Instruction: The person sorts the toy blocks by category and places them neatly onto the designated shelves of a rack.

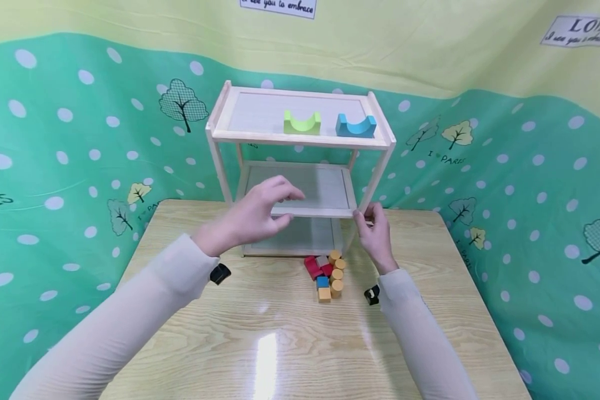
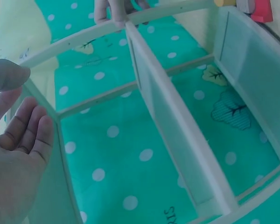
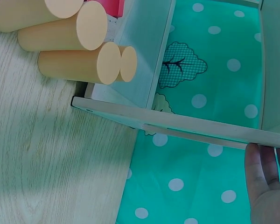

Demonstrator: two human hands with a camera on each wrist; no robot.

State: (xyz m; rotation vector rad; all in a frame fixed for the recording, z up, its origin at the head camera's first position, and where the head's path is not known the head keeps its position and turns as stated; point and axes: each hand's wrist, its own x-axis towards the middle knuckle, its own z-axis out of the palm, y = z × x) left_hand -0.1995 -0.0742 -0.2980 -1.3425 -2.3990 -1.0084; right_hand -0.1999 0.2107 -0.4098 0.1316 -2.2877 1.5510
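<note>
A small wooden shelf rack (image 1: pixel 300 138) with three levels stands toward the back of the table. My right hand (image 1: pixel 374 233) grips its right front post beside the middle shelf; in the right wrist view, fingertips (image 3: pixel 254 156) lie against that post (image 3: pixel 200 122). In front of the middle shelf (image 1: pixel 325 189) hovers my left hand (image 1: pixel 255 214), fingers loosely bent, thumb apart, nothing held. The left wrist view shows this hand (image 2: pixel 23 144) near the top board. On the top board sit a green arch block (image 1: pixel 302 129) and a blue arch block (image 1: pixel 356 131).
Before the rack's right side lie several wooden cylinders (image 1: pixel 336 276), red blocks (image 1: pixel 312 267), a blue cube (image 1: pixel 322 282) and an orange cube (image 1: pixel 324 295). A patterned green cloth (image 1: pixel 80 166) hangs behind and beside the wooden table (image 1: pixel 205 344).
</note>
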